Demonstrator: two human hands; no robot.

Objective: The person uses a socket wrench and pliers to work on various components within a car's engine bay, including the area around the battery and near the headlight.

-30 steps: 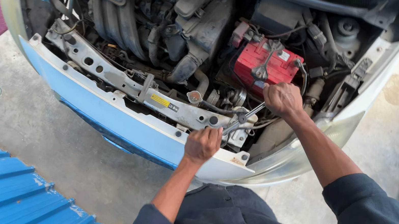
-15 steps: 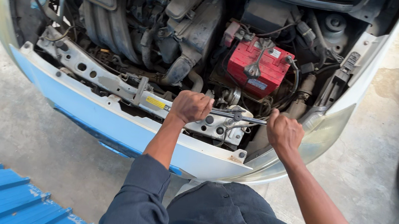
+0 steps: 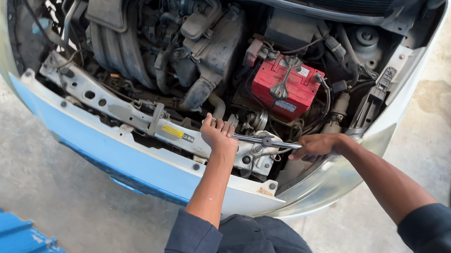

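Turning a fastener low in the engine bay, right of centre near the front crossmember point(image 3: 123, 108) — both hands closed on a metal bar wrench point(image 3: 267, 142): left hand point(image 3: 217, 135) gripping one end, right hand point(image 3: 312, 146) the other. Next move likely needs steady, even pressure.

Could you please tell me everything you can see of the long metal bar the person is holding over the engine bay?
The metal bar is a slim, shiny steel rod, lying level across the car's front crossmember, below the red battery. The left hand grips one end, the right hand the other. A small fitting sits at mid-length; what it engages is hidden.
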